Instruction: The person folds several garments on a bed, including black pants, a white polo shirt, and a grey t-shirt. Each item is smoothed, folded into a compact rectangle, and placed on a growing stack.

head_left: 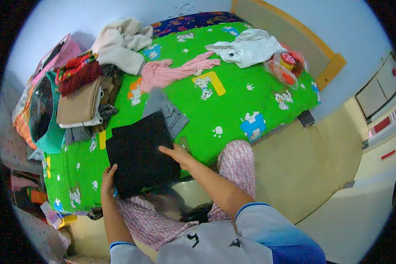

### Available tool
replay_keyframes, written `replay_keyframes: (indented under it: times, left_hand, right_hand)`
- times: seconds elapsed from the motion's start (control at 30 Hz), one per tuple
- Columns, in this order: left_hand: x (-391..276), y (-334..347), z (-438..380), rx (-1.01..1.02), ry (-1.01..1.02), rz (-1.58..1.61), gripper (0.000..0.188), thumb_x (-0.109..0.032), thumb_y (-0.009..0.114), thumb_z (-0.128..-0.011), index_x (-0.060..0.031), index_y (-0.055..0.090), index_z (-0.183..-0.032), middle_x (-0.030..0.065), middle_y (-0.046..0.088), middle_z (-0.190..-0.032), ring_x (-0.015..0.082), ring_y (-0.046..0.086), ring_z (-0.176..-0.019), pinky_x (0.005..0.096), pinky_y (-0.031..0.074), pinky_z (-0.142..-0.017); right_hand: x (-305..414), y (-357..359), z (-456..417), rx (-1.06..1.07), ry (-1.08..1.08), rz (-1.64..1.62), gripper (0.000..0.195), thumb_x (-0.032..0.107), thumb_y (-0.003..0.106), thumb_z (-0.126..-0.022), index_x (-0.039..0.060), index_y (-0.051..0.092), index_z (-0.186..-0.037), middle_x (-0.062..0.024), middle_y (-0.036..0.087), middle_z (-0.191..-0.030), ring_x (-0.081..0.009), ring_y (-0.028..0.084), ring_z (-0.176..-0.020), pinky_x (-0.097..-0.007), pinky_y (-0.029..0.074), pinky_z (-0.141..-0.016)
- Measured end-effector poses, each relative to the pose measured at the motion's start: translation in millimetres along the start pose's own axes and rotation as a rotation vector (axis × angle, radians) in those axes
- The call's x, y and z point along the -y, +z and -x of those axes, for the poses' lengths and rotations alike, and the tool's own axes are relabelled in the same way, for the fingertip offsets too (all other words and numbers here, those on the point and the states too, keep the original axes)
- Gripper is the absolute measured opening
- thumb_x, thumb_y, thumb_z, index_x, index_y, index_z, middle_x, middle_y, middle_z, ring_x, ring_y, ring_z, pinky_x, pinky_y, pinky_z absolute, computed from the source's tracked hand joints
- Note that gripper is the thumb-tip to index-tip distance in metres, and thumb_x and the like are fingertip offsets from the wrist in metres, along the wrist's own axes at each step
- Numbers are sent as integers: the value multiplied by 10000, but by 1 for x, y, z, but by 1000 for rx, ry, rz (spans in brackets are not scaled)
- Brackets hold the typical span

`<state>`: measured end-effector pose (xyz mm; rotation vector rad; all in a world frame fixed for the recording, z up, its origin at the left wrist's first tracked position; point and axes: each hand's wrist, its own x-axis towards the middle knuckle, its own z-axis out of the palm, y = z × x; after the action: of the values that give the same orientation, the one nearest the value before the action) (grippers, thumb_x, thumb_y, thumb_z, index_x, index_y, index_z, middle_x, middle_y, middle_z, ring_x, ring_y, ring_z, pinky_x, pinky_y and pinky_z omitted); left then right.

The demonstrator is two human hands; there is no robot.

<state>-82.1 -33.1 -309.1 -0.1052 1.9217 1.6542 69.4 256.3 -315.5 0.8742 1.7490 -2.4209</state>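
Observation:
A black folded cloth item (140, 155), probably a garment, is held flat between my two hands above the near edge of the bed. My left hand (109, 181) grips its lower left edge, with the thumb on top. On its right side, my right hand (177, 155) holds on with the thumb pressed over the top face; the other fingers are hidden beneath. Just beyond the black cloth lies a grey garment (171, 114), partly covered by it. A pink garment (175, 72) is spread out farther back on the green bed sheet (224, 109).
At the left stands a pile of folded clothes, with a tan one (77, 105) and a dark red knit (77, 74), beside a teal bag (54, 112). A cream fleece (122, 43) lies behind. Toward the headboard (293, 29) are a white shirt (247, 48) and a plastic bag (287, 67).

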Motion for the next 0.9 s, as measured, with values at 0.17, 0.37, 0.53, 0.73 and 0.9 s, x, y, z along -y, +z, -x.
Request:
replay_keyframes:
  times: [0.17, 0.37, 0.53, 0.73, 0.9]
  left_hand:
    - [-5, -1, 38, 63, -67, 411, 554, -304, 674, -775, 22, 501, -1188, 162, 591, -1098, 291, 596, -946, 389, 494, -835]
    - [-37, 76, 140, 140, 26, 364, 554, -244, 681, -720, 16, 510, -1178, 136, 599, -1090, 285, 598, -944, 407, 502, -826]
    - [-70, 149, 130, 246, 200, 210, 770, -179, 699, -652, 5, 358, -1317, 132, 512, -1221, 283, 508, -1094, 380, 398, -950]
    - [-89, 233, 43, 322, -220, 193, 590, -206, 708, -704, -23, 469, -1212, 126, 562, -1140, 267, 561, -996, 370, 465, -861]
    - [-168, 314, -26, 428, -158, 240, 449, -222, 714, -711, -37, 564, -1091, 113, 623, -1030, 247, 607, -904, 370, 479, -845]
  right_hand:
    - [20, 7, 42, 61, -255, 33, 724, 330, 727, -744, 17, 389, -1302, -122, 529, -1209, -232, 508, -1092, -368, 398, -945]
    - [15, -57, 103, 201, -123, -415, 669, 206, 728, -744, 37, 395, -1299, -102, 532, -1203, -214, 518, -1063, -364, 412, -930]
    - [56, -115, 135, 37, -160, -389, 723, 130, 721, -736, 43, 338, -1343, -106, 489, -1253, -236, 498, -1100, -368, 394, -957]
    - [94, -202, 91, -125, -160, -351, 612, 166, 670, -778, 16, 400, -1306, -120, 523, -1214, -241, 528, -1056, -361, 410, -940]
    - [166, -267, 18, -208, -253, -197, 560, 231, 660, -785, 12, 460, -1261, -109, 563, -1154, -223, 550, -1017, -336, 430, -898]
